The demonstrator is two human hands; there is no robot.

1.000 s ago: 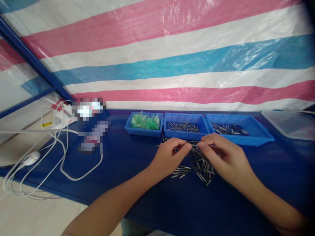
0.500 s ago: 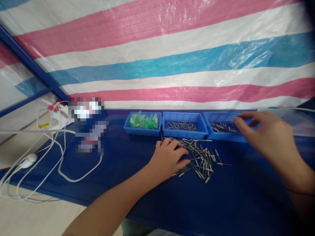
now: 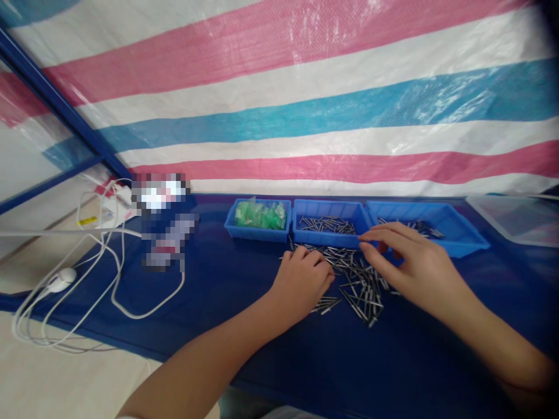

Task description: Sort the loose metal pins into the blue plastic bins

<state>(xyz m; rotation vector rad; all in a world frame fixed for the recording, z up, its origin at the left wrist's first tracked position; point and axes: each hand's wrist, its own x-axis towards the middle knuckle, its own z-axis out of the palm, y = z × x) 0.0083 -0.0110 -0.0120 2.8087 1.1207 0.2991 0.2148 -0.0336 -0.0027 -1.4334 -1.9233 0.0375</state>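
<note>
A: Head view. State of hands?

B: Left hand (image 3: 304, 282) is rested at the left edge of the loose metal pins (image 3: 364, 294), fingers curled; whether one is gripped cannot be told. Right hand (image 3: 408, 256) is held over the pile's right side, thumb and fingertips parted, nothing seen between.

A: Placement?

B: Pins are heaped between the hands, presumably so both can reach. Beyond the hands, left bin (image 3: 257, 234), middle bin (image 3: 329, 238) and right bin (image 3: 467, 235) are lined up, likely for short reaches.

A: Long axes?

B: Mixed. Nearest pins are slanted toward the wearer; those beyond the left fingers are laid more crosswise.
</note>
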